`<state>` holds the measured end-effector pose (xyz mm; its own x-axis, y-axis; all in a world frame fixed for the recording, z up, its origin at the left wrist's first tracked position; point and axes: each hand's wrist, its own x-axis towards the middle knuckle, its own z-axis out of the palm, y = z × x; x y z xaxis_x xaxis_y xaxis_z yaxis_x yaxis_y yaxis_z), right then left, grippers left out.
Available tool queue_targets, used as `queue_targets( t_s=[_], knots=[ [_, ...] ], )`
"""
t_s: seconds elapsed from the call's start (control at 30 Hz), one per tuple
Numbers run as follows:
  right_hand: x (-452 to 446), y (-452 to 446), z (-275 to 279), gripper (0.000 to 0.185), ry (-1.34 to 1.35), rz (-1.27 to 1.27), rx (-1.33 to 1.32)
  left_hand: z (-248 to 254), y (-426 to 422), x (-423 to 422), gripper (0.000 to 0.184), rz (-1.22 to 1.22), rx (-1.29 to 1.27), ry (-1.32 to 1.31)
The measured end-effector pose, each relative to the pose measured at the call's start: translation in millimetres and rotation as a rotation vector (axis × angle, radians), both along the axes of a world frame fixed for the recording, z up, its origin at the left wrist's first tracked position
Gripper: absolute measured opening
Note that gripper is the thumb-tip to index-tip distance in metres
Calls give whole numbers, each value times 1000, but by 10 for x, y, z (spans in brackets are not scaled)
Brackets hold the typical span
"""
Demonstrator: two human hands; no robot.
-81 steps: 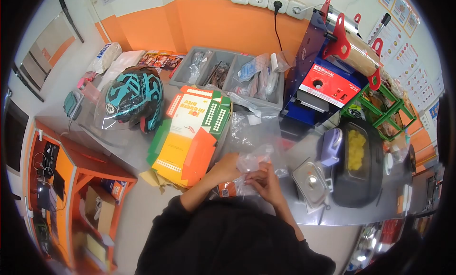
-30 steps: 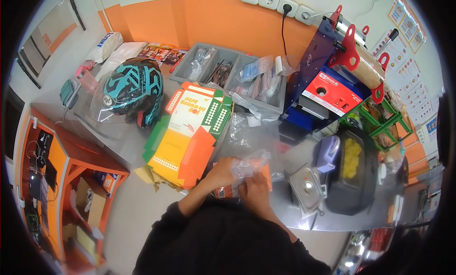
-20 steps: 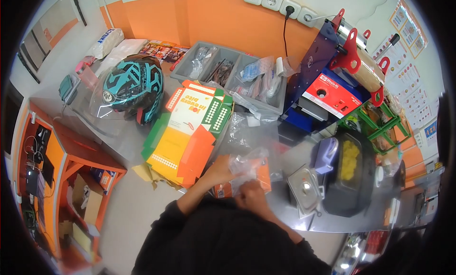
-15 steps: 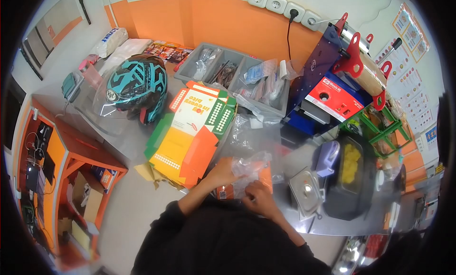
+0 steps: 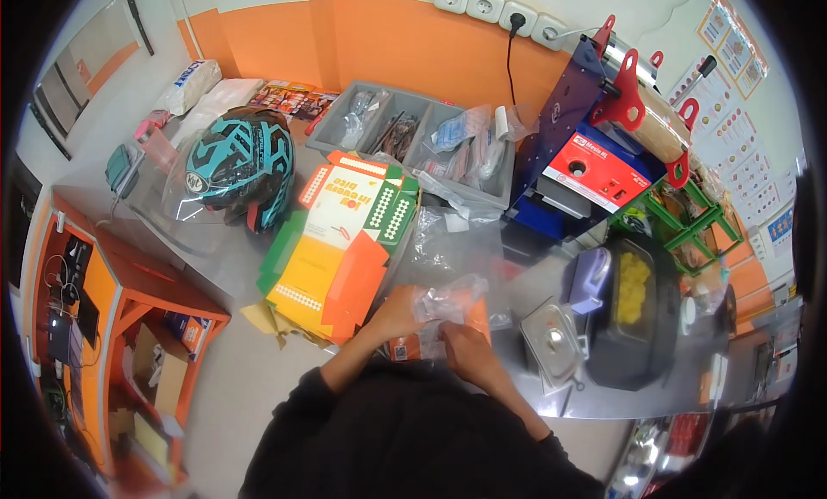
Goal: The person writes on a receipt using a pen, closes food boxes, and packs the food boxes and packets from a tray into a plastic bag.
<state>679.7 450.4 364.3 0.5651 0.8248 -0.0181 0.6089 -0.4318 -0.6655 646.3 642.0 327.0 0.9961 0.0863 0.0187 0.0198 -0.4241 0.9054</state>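
A crumpled clear plastic bag (image 5: pixel 450 300) lies over an orange printed packet (image 5: pixel 478 317) at the table's front edge, close to my body. My left hand (image 5: pixel 398 313) is closed on the bag's left side, its fingertips partly covered by the film. Lower and to the right, my right hand (image 5: pixel 469 351) is closed, thumb and forefinger pinching the bag's lower edge. The packet shows beneath both hands, a small square code on its lower left corner. What the bag contains, if anything, cannot be made out.
Flattened printed cardboard boxes (image 5: pixel 332 249) lie to the left, beside a teal-black helmet (image 5: pixel 241 167). Behind stands a grey divided bin (image 5: pixel 413 111) with packaged items. A blue-red sealing machine (image 5: pixel 594 167), lidded metal pan (image 5: pixel 554 346) and black container (image 5: pixel 644 344) with yellow food stand right.
My right hand has moved in to the bag's lower edge, with its fingers drawn together. My left hand keeps its hold. The whole view has shifted slightly.
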Motion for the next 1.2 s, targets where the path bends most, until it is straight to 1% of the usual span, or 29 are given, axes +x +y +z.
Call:
queue_targets(
  t_s=[0.07,0.13,0.2,0.27,0.33,0.37,0.4,0.43,0.47,0.53,0.57,0.6,0.63,0.67,0.7,0.73,0.77,0.8,0.83,0.87,0.9,0.97,1.0,1.07,1.1,1.17,1.2],
  knots=[
    [-5,8,19,20,-25,25,1,-215,8,7,21,21,25,-21],
    [-26,20,99,22,-53,73,-23,-138,14,19,21,35,47,-52],
    [-45,14,105,22,-42,52,-37,-11,46,11,42,-30,-76,53],
    [-112,-51,84,22,-36,30,-44,-20,82,20,39,-66,-102,20],
    [-179,-137,69,16,132,184,72,128,179,118,37,-100,-117,-29],
    [-154,-173,108,16,111,181,81,226,275,210,33,-408,-131,-54],
    [-151,-231,203,14,222,221,60,388,344,296,28,-716,-142,-70],
    [-148,-302,263,13,341,263,34,585,388,367,27,-908,-78,-86],
    [-116,-375,288,13,337,266,31,758,405,418,27,-905,-77,-91],
    [-25,-506,336,14,203,-49,175,1113,395,474,21,-1038,174,-164],
    [13,-541,341,16,184,-117,262,1380,378,459,16,-995,23,-212],
    [45,-557,361,16,182,-115,270,1654,350,401,10,-949,-123,-258],
    [76,-560,381,19,233,-159,314,1889,374,258,15,-856,-327,-404],
    [88,-556,393,24,287,-205,357,2021,445,121,19,-754,-532,-544],
    [90,-522,396,24,288,-207,368,1957,515,42,26,-642,-680,-736],
    [85,-460,392,36,202,-177,416,1822,578,-37,34,-522,-825,-924],
    [81,-402,386,48,113,-147,463,1646,646,-113,34,-531,-816,-920],
    [78,-353,379,48,110,-147,475,1420,708,-193,39,-262,-657,-815],
    [71,-293,367,59,105,-117,471,1213,718,-265,45,3,-491,-705],
    [55,-222,343,70,103,-86,467,1021,674,-356,47,72,-411,-509],
    [56,-129,270,70,105,-85,479,852,629,-463,49,143,-329,-312],
    [74,72,124,78,77,-149,591,638,419,-563,56,65,-68,-170],
    [63,167,154,78,79,-146,595,523,303,-515,56,67,-64,-168],
    [89,303,242,64,77,-176,562,334,83,-395,53,62,-373,-287],
    [119,296,198,64,73,-168,559,349,55,-371,53,68,-375,-294],
    [236,254,87,44,175,-159,450,418,42,-281,38,60,-495,-251],
    [239,205,84,44,168,-154,449,467,45,-306,38,63,-496,-259]
  ],
)
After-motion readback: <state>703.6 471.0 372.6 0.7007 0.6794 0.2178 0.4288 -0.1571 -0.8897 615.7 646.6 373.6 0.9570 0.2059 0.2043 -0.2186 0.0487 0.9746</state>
